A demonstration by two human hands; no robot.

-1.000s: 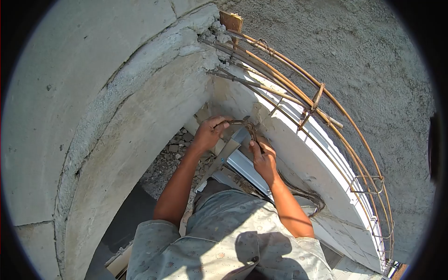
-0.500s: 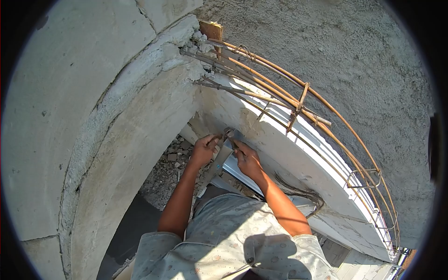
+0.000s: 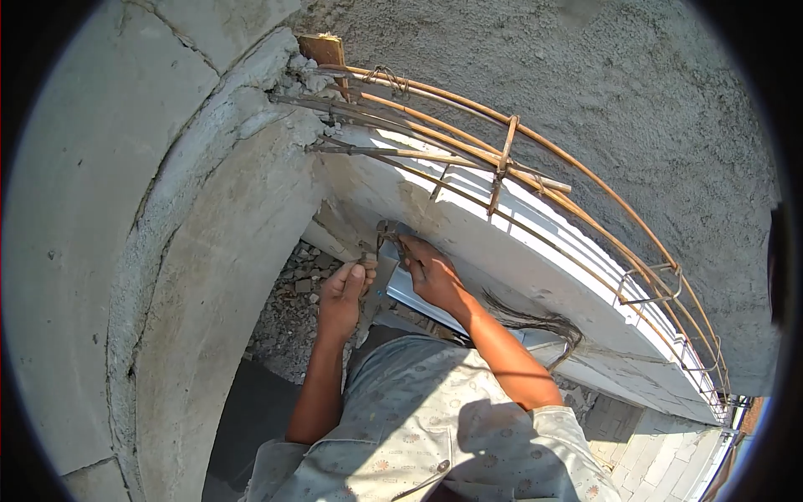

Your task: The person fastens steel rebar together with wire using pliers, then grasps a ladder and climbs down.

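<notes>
My right hand [image 3: 435,276] is closed around a pair of pincers [image 3: 388,227], whose metal head points up and left beside the pale block wall. My left hand [image 3: 341,297] is closed in a pinch, thumb against fingers, a little left of and below the pincers' head. Something small and dark shows at its fingertips, too fine to name. The two hands are apart. Right of my right forearm, a bundle of dark thin wire [image 3: 544,322] lies along the wall.
Rusty rebar [image 3: 502,155] with stirrups runs along the top of the block wall [image 3: 535,268]. A thick pale wall [image 3: 217,243] stands on the left. A board end [image 3: 322,50] sticks up at the corner. Rubble [image 3: 280,309] covers the ground below, near a light metal profile [image 3: 410,293].
My left hand has moved down and away from the pincers; before, both hands were close together at the pincers' head. The view has shifted slightly, moving the walls and rebar left.
</notes>
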